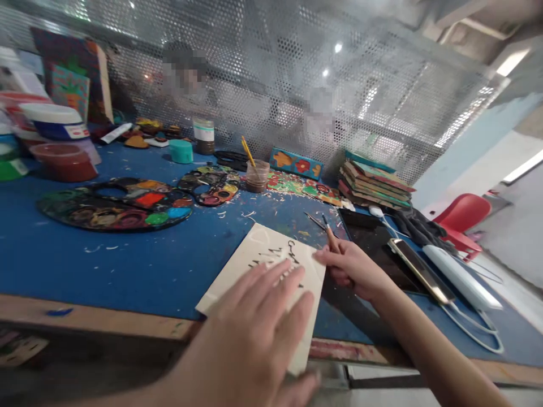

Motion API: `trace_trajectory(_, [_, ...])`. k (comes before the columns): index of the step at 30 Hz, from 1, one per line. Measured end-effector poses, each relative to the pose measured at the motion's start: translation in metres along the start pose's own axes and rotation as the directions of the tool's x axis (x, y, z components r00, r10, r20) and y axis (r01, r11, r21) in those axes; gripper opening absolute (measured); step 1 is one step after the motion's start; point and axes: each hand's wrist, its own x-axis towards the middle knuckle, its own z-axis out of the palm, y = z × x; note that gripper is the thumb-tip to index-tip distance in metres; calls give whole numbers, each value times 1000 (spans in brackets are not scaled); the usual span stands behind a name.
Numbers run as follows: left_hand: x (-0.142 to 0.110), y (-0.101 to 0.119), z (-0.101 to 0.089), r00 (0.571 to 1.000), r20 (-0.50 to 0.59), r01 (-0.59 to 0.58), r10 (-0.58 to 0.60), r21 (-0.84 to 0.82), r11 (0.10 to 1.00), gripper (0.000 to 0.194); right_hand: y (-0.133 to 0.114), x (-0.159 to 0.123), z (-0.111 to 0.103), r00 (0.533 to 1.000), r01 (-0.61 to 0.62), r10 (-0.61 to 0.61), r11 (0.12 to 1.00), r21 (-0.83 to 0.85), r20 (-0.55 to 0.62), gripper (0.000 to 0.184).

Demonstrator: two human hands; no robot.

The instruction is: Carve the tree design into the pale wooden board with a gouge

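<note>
Head view: pale board (241,265) lies at the front edge of the desk (139,271), right of that edge's middle, its near corner jutting past it. Left hand (258,316) laid open over the board, fingers spread, grip released; whether it presses or hovers, cannot tell. Right hand (352,268) just beside the board's right edge, grip closed round a wooden-handled tool (332,240) pointing toward the desk's far edge. Thin dark tool (314,219) near its tip.

Progress, by judgement: early. Dark strokes (275,252) done on the board's far half; wide stretches around them bare, no colour laid on. How much of that is left to fill, cannot say. Pale shavings (249,215) scattered beyond the board; palette (123,203) toward the desk's left side, well apart.

Hard to make out: left hand blurred, covering the board's middle and some strokes; tool's working end too small to identify. Tubs (63,164) at the desk's far left corner partly cut off by the frame.
</note>
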Motion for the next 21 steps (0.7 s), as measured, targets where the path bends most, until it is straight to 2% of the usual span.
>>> trace_trajectory(1, [-12, 6, 4, 999, 17, -52, 52, 61, 997, 68, 0, -6, 0, 1000, -3, 3, 999, -35, 9, 44])
trace_trajectory(2, [-21, 9, 7, 996, 79, -38, 30, 101, 994, 73, -1, -11, -1, 1000, 18, -19, 996, -86, -8, 40])
trace_trajectory(4, [-27, 4, 7, 963, 269, -12, -12, 87, 996, 81, -7, -19, -6, 980, 142, -174, 950, -279, -92, 31])
trace_trajectory(5, [-26, -1, 5, 937, 349, 9, -31, 64, 998, 81, -11, -22, -9, 953, 225, -288, 884, -410, -98, 27])
trace_trajectory(7, [-19, -13, -2, 894, 446, 30, -27, 1, 1000, 86, -21, -26, -8, 885, 375, -464, 679, -631, 27, 26])
trace_trajectory(8, [-16, -19, -5, 884, 468, 33, -13, -35, 999, 88, -26, -28, -5, 864, 433, -487, 590, -681, 128, 28])
trace_trajectory(10, [-14, -25, -7, 874, 486, 28, 32, -116, 993, 91, -37, -30, 8, 852, 502, -442, 531, -683, 282, 30])
trace_trajectory(14, [-17, -20, 2, 857, 508, 1, 88, -173, 985, 96, -51, -28, 38, 827, 550, -428, 475, -687, 365, 27])
trace_trajectory(16, [-15, -10, 13, 856, 515, 27, 41, -125, 992, 108, -55, -25, 47, 807, 569, -455, 430, -701, 376, 24])
trace_trajectory(19, [-4, 8, 32, 871, 473, 158, -134, -12, 987, 114, -58, -20, 54, 799, 572, -456, 376, -729, 392, 22])
trace_trajectory(21, [7, 18, 43, 843, 480, 247, -242, 53, 967, 110, -58, -18, 56, 805, 563, -435, 342, -752, 404, 21])
